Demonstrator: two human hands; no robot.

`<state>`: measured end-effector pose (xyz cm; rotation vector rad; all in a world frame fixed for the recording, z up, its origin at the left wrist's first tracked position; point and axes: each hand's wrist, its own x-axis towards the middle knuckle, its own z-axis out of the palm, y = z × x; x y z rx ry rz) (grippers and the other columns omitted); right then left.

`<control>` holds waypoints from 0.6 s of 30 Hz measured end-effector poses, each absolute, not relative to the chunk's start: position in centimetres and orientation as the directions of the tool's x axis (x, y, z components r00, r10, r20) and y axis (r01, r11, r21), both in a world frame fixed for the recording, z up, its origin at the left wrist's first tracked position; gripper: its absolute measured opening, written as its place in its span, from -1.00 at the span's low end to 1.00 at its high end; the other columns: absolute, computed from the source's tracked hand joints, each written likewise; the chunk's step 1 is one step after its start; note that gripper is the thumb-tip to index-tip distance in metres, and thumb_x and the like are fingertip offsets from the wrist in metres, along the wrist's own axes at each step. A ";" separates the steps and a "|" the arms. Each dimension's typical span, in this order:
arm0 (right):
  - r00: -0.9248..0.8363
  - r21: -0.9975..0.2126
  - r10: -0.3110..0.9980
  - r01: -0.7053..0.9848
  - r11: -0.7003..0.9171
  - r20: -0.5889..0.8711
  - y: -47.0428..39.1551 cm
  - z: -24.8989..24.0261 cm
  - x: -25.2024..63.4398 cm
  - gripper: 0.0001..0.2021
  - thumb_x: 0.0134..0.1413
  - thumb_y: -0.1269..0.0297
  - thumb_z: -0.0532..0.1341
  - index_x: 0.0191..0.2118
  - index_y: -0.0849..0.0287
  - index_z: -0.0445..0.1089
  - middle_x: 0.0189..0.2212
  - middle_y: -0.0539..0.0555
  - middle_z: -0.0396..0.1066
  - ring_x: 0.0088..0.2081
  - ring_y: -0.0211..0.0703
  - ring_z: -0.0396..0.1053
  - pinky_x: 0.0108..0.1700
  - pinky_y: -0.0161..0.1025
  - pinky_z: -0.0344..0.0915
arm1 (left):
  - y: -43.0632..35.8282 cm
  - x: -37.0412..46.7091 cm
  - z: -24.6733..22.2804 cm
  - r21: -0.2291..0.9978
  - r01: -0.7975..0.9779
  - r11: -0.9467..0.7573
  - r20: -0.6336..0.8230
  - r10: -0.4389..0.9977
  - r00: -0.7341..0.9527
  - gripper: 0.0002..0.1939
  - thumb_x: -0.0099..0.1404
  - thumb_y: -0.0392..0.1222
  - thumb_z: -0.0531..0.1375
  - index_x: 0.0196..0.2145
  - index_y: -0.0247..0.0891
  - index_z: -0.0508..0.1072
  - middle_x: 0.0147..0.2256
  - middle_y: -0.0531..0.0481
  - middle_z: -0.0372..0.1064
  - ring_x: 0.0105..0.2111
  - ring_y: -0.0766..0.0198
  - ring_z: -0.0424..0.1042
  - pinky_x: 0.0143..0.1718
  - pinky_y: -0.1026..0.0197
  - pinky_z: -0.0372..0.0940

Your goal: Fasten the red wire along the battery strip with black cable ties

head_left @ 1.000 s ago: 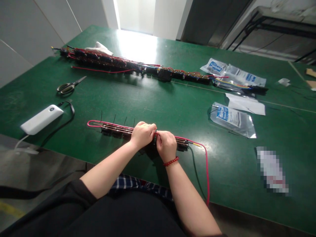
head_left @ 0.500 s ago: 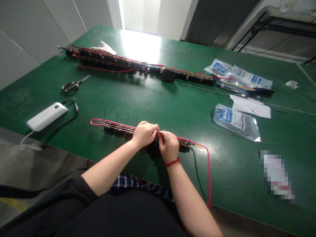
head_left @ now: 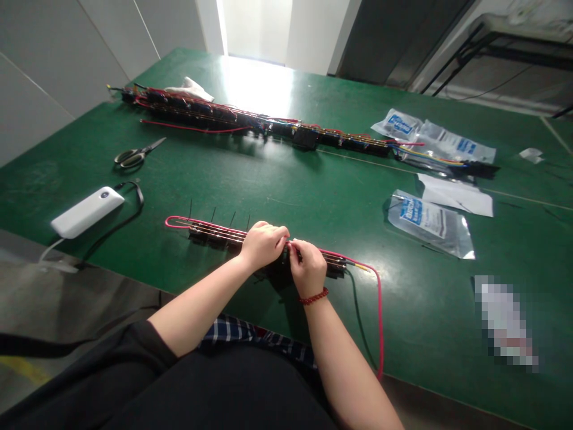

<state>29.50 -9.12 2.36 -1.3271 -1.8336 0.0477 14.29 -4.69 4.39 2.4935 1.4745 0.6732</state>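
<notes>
A long black strip [head_left: 215, 233] strung with bare metal rods lies across the table's front. Along it runs a thick red wire [head_left: 380, 316], looped at the left end and hanging over the table edge at the right. My left hand [head_left: 264, 245] is closed over the strip's middle, fingertips pinching at the red wire. Close beside it, my right hand [head_left: 308, 263] pinches the same stretch from the right, thumb against fingers. The fingers partly hide what lies between them. Several thin black ties [head_left: 213, 215] stick up from the strip left of my hands.
A longer wired strip [head_left: 277, 128] stretches across the back. Scissors [head_left: 134, 156] and a white device with a cable [head_left: 87, 212] lie at left. Plastic bags [head_left: 430, 224] and white paper [head_left: 456, 194] lie at right, with a blurred-out item [head_left: 504, 319] nearer the front.
Both hands stay at the same spot on the strip, still pinched. My right hand has shifted very slightly; the whole view has moved a little.
</notes>
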 end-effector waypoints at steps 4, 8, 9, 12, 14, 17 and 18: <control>-0.095 -0.471 0.788 0.755 0.455 0.608 -9.1 2.4 29.5 -0.87 0.23 0.39 0.13 -0.18 0.16 0.42 -0.26 0.12 0.54 -0.21 -0.11 0.48 -0.09 -0.16 0.41 | -4.7 14.3 4.4 0.357 0.788 -0.501 0.292 0.861 0.416 -0.84 0.35 -0.23 0.08 -0.31 -0.17 0.45 -0.37 0.04 0.54 -0.34 0.23 0.50 -0.11 0.11 0.22; -0.095 -0.484 0.798 0.751 0.450 0.595 -9.1 2.4 29.5 -0.86 0.23 0.37 0.13 -0.16 0.15 0.41 -0.27 0.11 0.54 -0.22 -0.12 0.48 -0.11 -0.16 0.40 | -4.7 14.2 4.3 0.353 0.779 -0.518 0.291 0.853 0.434 -0.84 0.35 -0.24 0.08 -0.30 -0.16 0.46 -0.34 0.04 0.55 -0.31 0.24 0.51 -0.11 0.11 0.21; -0.091 -0.488 0.802 0.751 0.445 0.590 -9.1 2.4 29.5 -0.86 0.24 0.36 0.12 -0.15 0.15 0.41 -0.27 0.11 0.53 -0.23 -0.13 0.48 -0.12 -0.17 0.40 | -4.6 14.2 4.2 0.354 0.776 -0.522 0.295 0.850 0.437 -0.84 0.34 -0.24 0.09 -0.30 -0.16 0.47 -0.33 0.05 0.56 -0.30 0.24 0.51 -0.11 0.11 0.21; -0.079 -0.486 0.807 0.763 0.427 0.585 -9.2 2.3 29.5 -0.87 0.25 0.33 0.12 -0.16 0.16 0.40 -0.27 0.12 0.53 -0.24 -0.13 0.47 -0.14 -0.18 0.40 | -4.6 14.2 4.1 0.352 0.768 -0.534 0.313 0.841 0.442 -0.85 0.34 -0.24 0.09 -0.30 -0.15 0.48 -0.32 0.07 0.56 -0.30 0.25 0.51 -0.11 0.11 0.21; -0.070 -0.477 0.807 0.775 0.414 0.586 -9.2 2.3 29.5 -0.87 0.26 0.33 0.12 -0.17 0.17 0.40 -0.28 0.13 0.53 -0.25 -0.13 0.47 -0.15 -0.19 0.40 | -4.6 14.1 4.0 0.351 0.765 -0.540 0.324 0.837 0.442 -0.85 0.34 -0.24 0.10 -0.30 -0.14 0.48 -0.32 0.08 0.57 -0.30 0.25 0.51 -0.11 0.11 0.21; -0.066 -0.472 0.811 0.784 0.403 0.582 -9.2 2.2 29.5 -0.87 0.26 0.33 0.12 -0.17 0.17 0.40 -0.29 0.13 0.53 -0.26 -0.14 0.47 -0.15 -0.19 0.40 | -4.6 14.1 3.9 0.353 0.759 -0.547 0.340 0.831 0.440 -0.85 0.34 -0.23 0.11 -0.30 -0.13 0.49 -0.32 0.10 0.57 -0.30 0.26 0.51 -0.11 0.11 0.21; -0.066 -0.474 0.812 0.784 0.401 0.579 -9.1 2.2 29.5 -0.87 0.26 0.33 0.13 -0.17 0.17 0.40 -0.29 0.12 0.53 -0.26 -0.13 0.47 -0.15 -0.19 0.40 | -4.6 14.1 3.8 0.354 0.757 -0.549 0.345 0.829 0.440 -0.85 0.34 -0.23 0.11 -0.30 -0.13 0.49 -0.31 0.11 0.57 -0.31 0.27 0.51 -0.11 0.11 0.21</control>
